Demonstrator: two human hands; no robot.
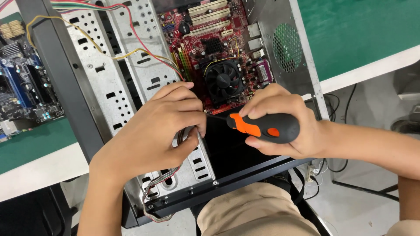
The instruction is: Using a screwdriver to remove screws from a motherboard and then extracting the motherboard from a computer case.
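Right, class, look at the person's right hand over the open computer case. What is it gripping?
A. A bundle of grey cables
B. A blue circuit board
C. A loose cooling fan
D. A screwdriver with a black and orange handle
D: the right hand wraps the black and orange screwdriver handle.

We count one open computer case (109,87), two motherboards (214,48), one cooling fan (224,81), one screwdriver (264,127), two hands (153,131).
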